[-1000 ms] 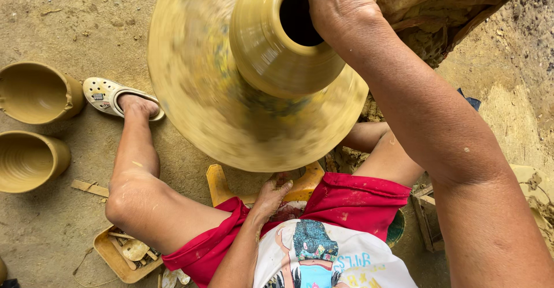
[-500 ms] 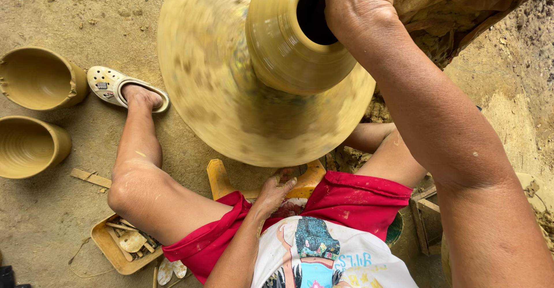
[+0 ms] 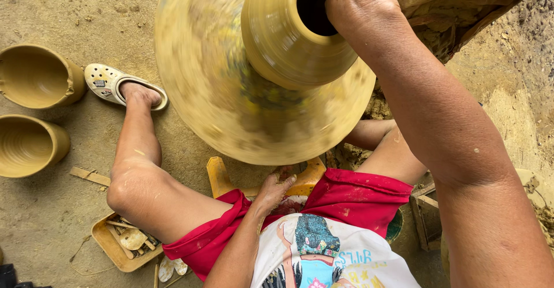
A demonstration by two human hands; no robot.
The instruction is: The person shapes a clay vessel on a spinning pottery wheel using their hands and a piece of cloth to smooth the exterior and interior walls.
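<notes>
Two empty clay pots [image 3: 32, 109] stand on the dirt floor, well left of the fingers. A tray [image 3: 118, 247] of wooden tools lies lower left of the left hand [image 3: 276, 187], whose fingers curl loosely under the spinning wheel [image 3: 231, 92]. Above it, the right hand [image 3: 358, 2] rests on the vase [image 3: 288, 40] rim; its fingers are hidden, so their spread cannot be told.

The right hand [image 3: 360, 2] is cut off by the top edge, its fingertips unseen at the clay pot [image 3: 294, 34] mouth. The wheel disc [image 3: 231, 103] at upper centre is motion-blurred. The left hand [image 3: 276, 185] lies partly under the disc's lower rim; its grip cannot be judged. Tools in the tray [image 3: 112, 247], lower left, are too small to identify.
</notes>
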